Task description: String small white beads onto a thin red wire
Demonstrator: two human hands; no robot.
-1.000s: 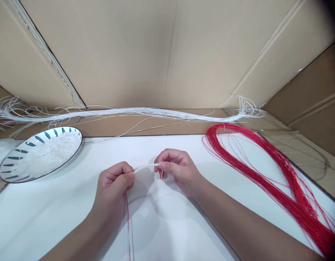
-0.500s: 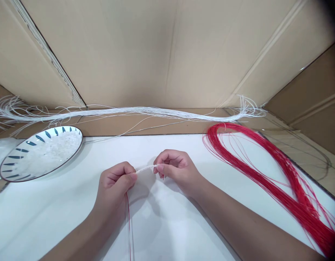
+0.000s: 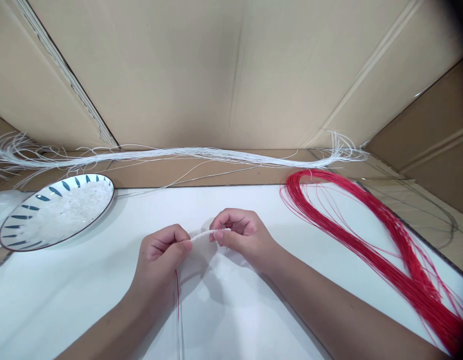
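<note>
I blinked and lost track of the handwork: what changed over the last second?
The right hand shifted its grip inward along the white beaded strand, so the end now shows past the thumb tip. The left hand edged slightly right. Neither let go of the strand. The plate, red bundle and white bundle stayed put.

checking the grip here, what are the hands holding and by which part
A white strand: the right hand pinches it near its visible tip; the left hand pinches it farther along, its other end hidden.
</note>
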